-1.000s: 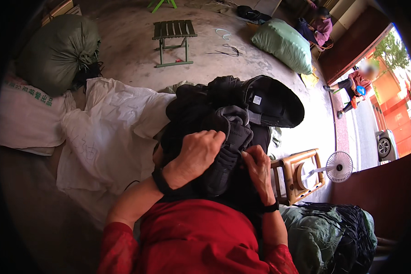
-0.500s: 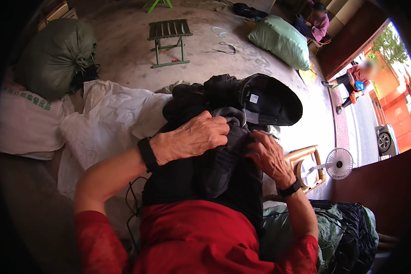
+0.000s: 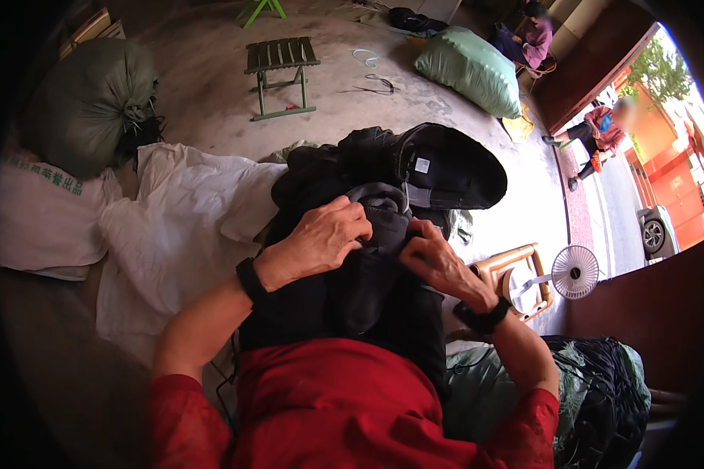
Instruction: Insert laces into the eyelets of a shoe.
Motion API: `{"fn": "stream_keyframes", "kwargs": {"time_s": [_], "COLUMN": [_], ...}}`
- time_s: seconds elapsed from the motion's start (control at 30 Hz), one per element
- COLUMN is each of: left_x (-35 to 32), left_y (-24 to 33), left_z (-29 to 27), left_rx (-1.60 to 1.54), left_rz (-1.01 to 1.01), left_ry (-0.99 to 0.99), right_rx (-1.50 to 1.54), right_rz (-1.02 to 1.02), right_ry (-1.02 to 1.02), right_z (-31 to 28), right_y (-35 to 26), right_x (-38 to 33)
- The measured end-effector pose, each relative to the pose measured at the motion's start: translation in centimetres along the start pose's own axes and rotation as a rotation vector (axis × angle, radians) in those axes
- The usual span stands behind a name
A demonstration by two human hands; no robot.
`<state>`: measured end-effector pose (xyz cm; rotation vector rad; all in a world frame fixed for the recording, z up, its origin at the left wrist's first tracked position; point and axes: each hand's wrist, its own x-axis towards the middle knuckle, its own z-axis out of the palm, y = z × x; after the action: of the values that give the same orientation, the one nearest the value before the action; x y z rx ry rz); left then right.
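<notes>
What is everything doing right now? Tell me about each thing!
left hand: closed, gripping the dark garment
right hand: fingers pinching the same garment
dark garment: bunched up, hanging down over the lap
green stool: upright, unfolded, nothing on it
white sheet: spread out, crumpled
grey-green sack: stuffed full, tied at the neck
light green sack: full, lying on its side
small fan: standing; running or not, cannot tell

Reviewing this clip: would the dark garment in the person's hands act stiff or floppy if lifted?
Probably floppy: the dark garment bunches into soft folds under the left hand and right hand. It likely drapes rather than holds shape, since it sags over the lap. Being cloth, it seems unlikely to slip or roll.
</notes>
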<state>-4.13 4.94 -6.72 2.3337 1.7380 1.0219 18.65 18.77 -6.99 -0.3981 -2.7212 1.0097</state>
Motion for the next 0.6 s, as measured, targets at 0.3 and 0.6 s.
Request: {"fn": "stream_keyframes", "kwargs": {"time_s": [0.3,0.6], "left_x": [1.8,1.8], "left_y": [4.5,3.5], "left_z": [2.2,6.2], "left_rx": [0.358,-0.080], "left_rz": [0.144,0.000], "left_ry": [-0.012,0.183], "right_rx": [0.727,0.647], "right_rz": [0.443,0.298], "right_ry": [0.477,0.413], "right_z": [1.4,0.3], "right_y": [0.3,1.1], "right_x": [0.4,0.8]}}
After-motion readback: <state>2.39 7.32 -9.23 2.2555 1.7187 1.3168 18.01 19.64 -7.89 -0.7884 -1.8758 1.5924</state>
